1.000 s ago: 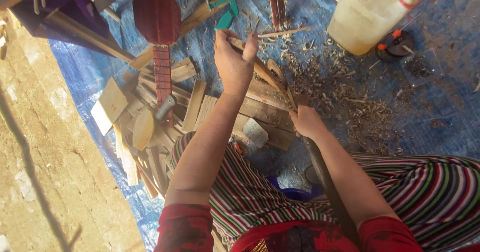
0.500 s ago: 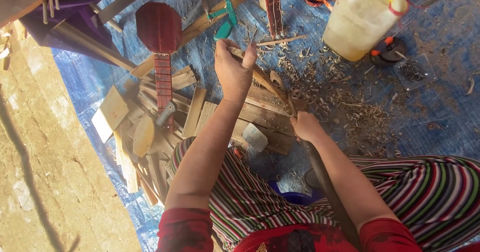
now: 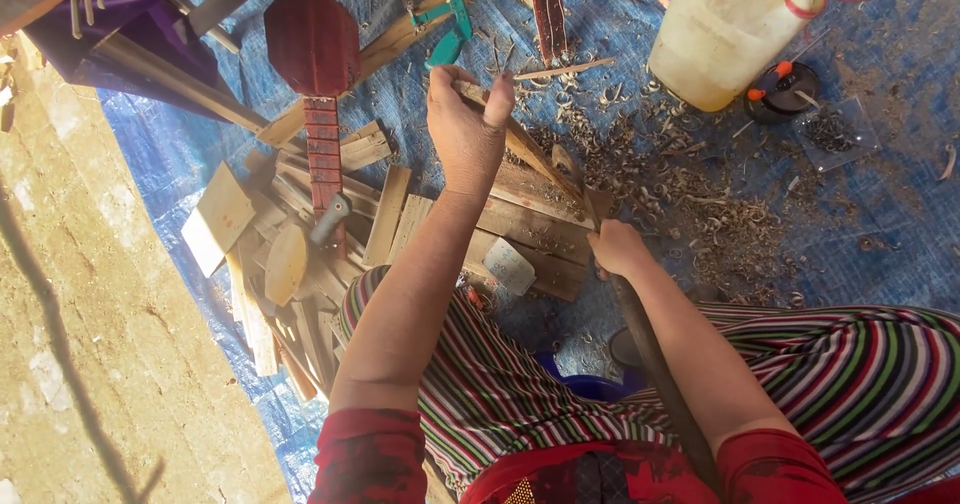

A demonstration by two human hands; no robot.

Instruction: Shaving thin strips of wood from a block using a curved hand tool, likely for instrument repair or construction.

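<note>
My left hand (image 3: 465,129) grips the far end of a thin wooden stick (image 3: 525,144) that slants down toward me over a stack of wooden boards (image 3: 520,224). My right hand (image 3: 618,249) is closed around the handle of a long dark-handled tool (image 3: 650,354), whose handle runs back along my forearm; its working end meets the stick near the boards. Both hands sit above my striped skirt (image 3: 800,364). The tool's blade is hidden behind my hand and the wood.
A small red stringed instrument (image 3: 315,74) lies at the left among several wood offcuts (image 3: 250,254). A pale plastic jug (image 3: 725,29), a green clamp (image 3: 450,19) and curled wood shavings (image 3: 700,214) lie on the blue tarp (image 3: 880,214). Bare dirt ground (image 3: 90,344) runs along the left.
The view has shifted slightly; my hands keep their grips, and the left hand with the stick sits a little nearer the middle of the frame.
</note>
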